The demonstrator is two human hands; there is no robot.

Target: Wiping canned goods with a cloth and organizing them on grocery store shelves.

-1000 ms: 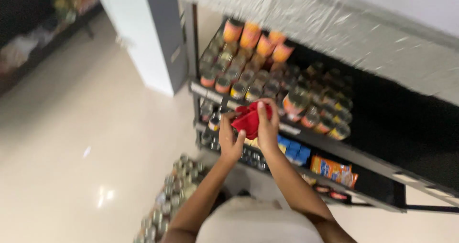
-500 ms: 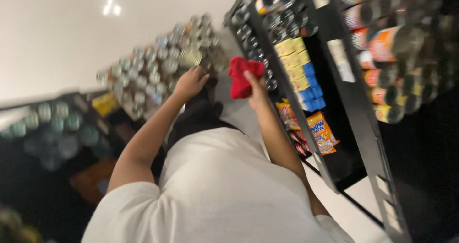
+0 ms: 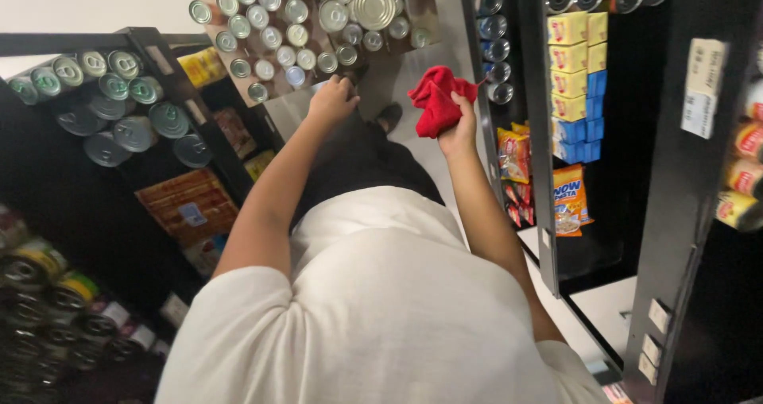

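Note:
My right hand grips a crumpled red cloth, held out in front of me beside the black shelf unit on the right. My left hand reaches down to a flat tray of silver-topped cans on the floor ahead, its fingers curled at the tray's near edge; whether it holds a can is hidden. My white shirt and dark trousers fill the lower middle of the view.
A black shelf unit on the right holds yellow and blue boxes, snack packets and cans. Another black rack on the left carries cans on their sides and packets. A narrow pale floor strip runs between them.
The view has swung downward over my body. My left hand let go of the cloth and dropped to the floor cans. My right hand keeps the red cloth.

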